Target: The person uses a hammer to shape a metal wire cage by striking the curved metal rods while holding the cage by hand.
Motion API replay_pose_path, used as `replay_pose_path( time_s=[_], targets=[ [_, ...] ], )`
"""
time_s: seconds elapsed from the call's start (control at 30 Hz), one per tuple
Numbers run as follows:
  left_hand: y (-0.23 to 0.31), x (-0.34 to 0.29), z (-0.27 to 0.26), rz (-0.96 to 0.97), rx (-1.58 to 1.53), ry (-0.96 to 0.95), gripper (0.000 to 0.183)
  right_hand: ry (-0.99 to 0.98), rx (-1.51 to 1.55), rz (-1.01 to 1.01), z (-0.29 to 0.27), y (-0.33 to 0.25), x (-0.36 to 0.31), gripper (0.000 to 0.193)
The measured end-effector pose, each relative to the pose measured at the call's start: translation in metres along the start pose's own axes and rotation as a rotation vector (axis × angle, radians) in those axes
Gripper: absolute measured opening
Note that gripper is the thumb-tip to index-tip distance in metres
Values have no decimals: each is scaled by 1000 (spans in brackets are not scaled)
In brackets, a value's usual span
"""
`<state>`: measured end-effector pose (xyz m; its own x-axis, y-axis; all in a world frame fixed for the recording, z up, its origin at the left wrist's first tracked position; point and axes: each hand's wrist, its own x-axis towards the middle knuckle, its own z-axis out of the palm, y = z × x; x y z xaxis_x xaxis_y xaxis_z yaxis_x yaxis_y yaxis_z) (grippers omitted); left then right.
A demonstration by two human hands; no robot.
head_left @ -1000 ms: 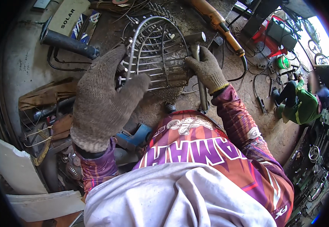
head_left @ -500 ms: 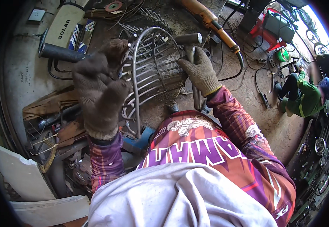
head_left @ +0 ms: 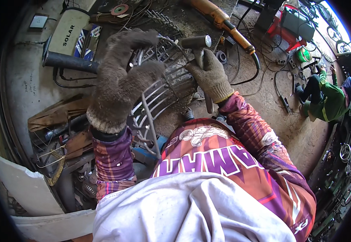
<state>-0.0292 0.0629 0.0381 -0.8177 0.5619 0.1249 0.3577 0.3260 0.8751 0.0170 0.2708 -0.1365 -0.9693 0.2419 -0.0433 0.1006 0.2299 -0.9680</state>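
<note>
My left hand (head_left: 123, 80), in a dark brown work glove, curls its fingers and thumb round the bent rim of a metal bar grille (head_left: 153, 119). The glove hides part of the rim. The grille has a curved outer rod with several thin parallel bars and stands tilted in front of me. In a lighter knitted glove, my right hand (head_left: 211, 76) grips a hammer (head_left: 195, 42) by its handle. The hammer's cylindrical head lies close to the grille's far right side; whether they touch I cannot tell.
An orange power tool (head_left: 223, 24) with a black cable lies on the floor ahead. A dark pipe (head_left: 68, 58) and scrap pieces lie at the left. Far right, a person in green (head_left: 326, 94) crouches near a red plastic chair (head_left: 282, 30).
My left hand has moved right and forward, from beside the grille onto its rim. The grille has tilted. The hammer has shifted slightly left, still in my right hand.
</note>
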Motion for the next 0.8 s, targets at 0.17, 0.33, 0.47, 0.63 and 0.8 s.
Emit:
replay_pose_path(
  time_s=[0.17, 0.33, 0.47, 0.63, 0.8],
  targets=[
    [9, 1, 11, 92, -40, -51, 48, 87, -38, -21, -13, -2, -17, 47],
    [1, -4, -4, 346, 339, -110, 52, -47, -221, -330, -29, -13, -48, 44],
    [17, -7, 8, 271, 380, -111, 58, -141, -402, -322, -23, -31, -54, 47],
    [29, -2, 18, 139, 241, -98, 65, -171, -452, -374, -31, -50, -55, 47],
    [35, -1, 22, 152, 258, -111, 67, -175, -502, -360, -22, -35, -51, 46]
  ],
)
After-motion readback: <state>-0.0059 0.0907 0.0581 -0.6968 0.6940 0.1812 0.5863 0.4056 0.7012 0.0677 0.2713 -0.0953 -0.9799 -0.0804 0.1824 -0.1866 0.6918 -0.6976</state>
